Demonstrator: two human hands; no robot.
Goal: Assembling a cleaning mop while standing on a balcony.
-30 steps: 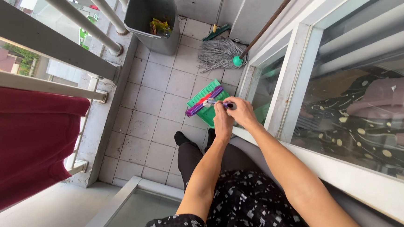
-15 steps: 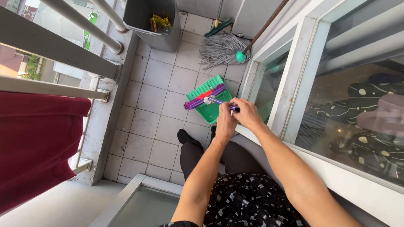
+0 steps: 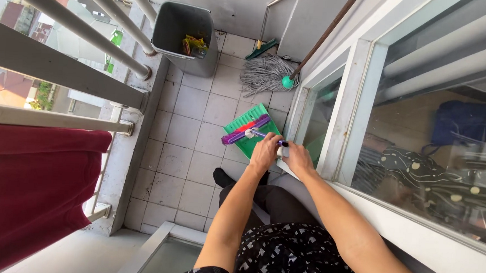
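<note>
A pale tiled floor (image 3: 187, 127) (the grout lines dark with grime) fills the centre of the frame, running from the upper middle down towards the lower left. On it, at the upper centre, stands a grey bin (image 3: 183, 31) with colourful scraps inside. Just to its right lies a grey string mop head (image 3: 265, 73), its strands fanned over the tiles. Below that, at the middle of the frame, a green dustpan (image 3: 250, 128) rests flat on the floor with a purple brush head (image 3: 244, 130) lying across it.
</note>
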